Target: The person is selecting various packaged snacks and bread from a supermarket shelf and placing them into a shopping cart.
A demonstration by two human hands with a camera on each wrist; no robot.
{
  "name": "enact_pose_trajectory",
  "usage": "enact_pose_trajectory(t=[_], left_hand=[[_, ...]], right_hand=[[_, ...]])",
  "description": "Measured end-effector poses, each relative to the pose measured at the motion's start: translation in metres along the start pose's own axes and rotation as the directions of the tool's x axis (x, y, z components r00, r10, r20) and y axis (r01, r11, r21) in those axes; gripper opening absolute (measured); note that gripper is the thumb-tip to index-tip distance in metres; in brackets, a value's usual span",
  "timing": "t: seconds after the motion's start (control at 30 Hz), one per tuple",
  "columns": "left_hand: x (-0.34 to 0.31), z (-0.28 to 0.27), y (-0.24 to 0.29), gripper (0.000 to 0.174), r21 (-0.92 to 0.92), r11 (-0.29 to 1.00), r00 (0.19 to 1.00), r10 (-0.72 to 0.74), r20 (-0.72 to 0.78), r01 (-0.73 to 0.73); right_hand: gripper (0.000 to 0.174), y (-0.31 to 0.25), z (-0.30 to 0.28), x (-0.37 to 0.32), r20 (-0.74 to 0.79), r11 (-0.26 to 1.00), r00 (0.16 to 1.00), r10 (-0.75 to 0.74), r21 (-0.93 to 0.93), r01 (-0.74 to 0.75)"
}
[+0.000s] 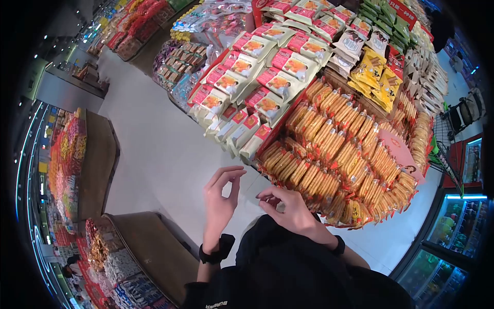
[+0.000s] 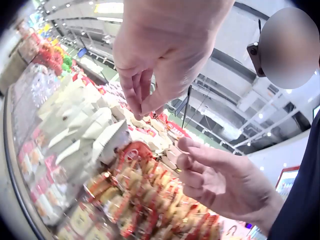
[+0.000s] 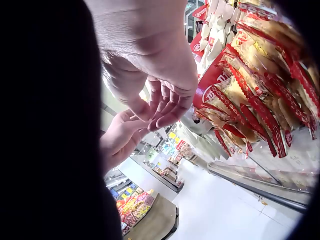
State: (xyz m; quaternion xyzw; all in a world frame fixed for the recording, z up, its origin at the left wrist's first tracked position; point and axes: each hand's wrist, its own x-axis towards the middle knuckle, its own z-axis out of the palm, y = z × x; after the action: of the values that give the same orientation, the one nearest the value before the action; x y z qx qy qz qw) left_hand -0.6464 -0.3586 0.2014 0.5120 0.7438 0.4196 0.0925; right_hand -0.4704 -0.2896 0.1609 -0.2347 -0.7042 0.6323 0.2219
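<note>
My left hand (image 1: 220,198) is raised in front of my body in the head view, its fingers loosely bent toward the thumb with nothing between them. To its right, my right hand (image 1: 289,210) takes a similar loose curve and is also bare of any object. A gap separates the two hands in that view. Just beyond them lie packs of round biscuits (image 1: 321,136) in clear wrappers with red edges. White and red packets (image 1: 280,77) stand in rows left of the biscuits. The right wrist view shows the biscuit packs (image 3: 265,95) beside my right hand (image 3: 155,65).
Yellow bags (image 1: 373,74) sit farther back on the display. A pink sign (image 1: 399,149) stands among the biscuits. Wooden-sided bins (image 1: 149,252) flank the pale floor (image 1: 139,129) on the left. At the right are a shopping cart (image 1: 445,149) and lit coolers (image 1: 458,221).
</note>
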Motion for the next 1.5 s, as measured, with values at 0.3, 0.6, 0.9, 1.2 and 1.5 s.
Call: enact_pose_trajectory(t=[0.3,0.6,0.9,1.2,1.5], left_hand=[[0.100,-0.014,0.005,0.022,0.116,0.960,0.961,0.239,0.138,-0.255],[0.170,0.018,-0.003,0.022,0.031,0.819,0.703,0.471,0.533,-0.572],[0.189,0.039,-0.028,0.024,-0.090,0.731,0.559,0.589,0.584,-0.676],[0.196,0.038,-0.037,0.025,-0.160,0.749,0.532,0.587,0.610,-0.643],[0.201,0.036,-0.034,0.028,-0.167,0.712,0.483,0.611,0.627,-0.682]], right_hand=[[0.016,-0.045,-0.047,0.007,-0.205,0.968,0.970,-0.133,-0.237,0.082],[0.021,-0.043,-0.128,0.090,-0.265,0.969,0.934,0.240,0.123,-0.214],[0.040,-0.031,-0.150,0.169,-0.252,0.874,0.841,0.479,0.042,-0.485],[0.031,-0.023,-0.153,0.180,-0.260,0.892,0.856,0.446,0.058,-0.448],[0.031,-0.019,-0.155,0.179,-0.365,0.889,0.836,0.409,-0.048,-0.456]])
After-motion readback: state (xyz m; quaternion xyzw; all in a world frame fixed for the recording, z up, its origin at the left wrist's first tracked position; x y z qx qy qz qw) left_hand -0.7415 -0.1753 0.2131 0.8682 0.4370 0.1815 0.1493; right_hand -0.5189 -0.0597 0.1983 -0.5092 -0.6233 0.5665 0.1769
